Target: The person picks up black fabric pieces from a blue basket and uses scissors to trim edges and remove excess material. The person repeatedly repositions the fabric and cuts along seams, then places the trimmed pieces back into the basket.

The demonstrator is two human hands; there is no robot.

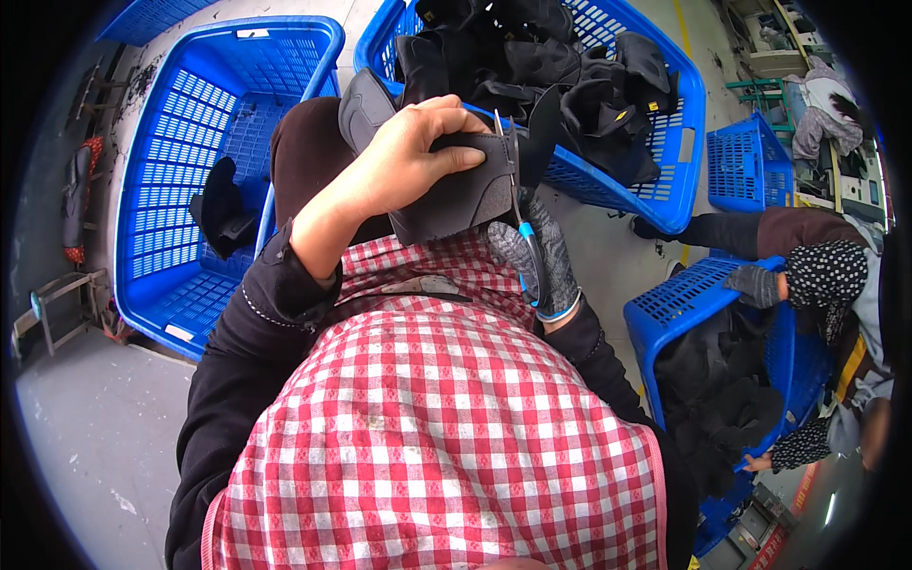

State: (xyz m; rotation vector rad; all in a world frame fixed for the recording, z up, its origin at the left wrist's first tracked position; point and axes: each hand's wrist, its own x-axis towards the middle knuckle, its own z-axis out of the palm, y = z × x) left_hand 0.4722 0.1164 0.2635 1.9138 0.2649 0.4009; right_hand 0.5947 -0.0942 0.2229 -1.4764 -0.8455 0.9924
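My bare left hand grips a black, stitched shoe or boot upper by its top, thumb on the near face and fingers behind it. The piece is held up above my lap, its curved seams facing me. My right hand, in a grey knitted glove, is closed round a pair of scissors with black and light-blue handles. Their blades point away from me, along the right edge of the upper. Whether they are cutting into it cannot be made out. Another dark flap shows just beyond the blades.
A blue crate at left holds a black piece. Ahead, a blue crate is heaped with black uppers. At right, a co-worker in dotted sleeves holds a crate of black pieces. A smaller crate stands behind.
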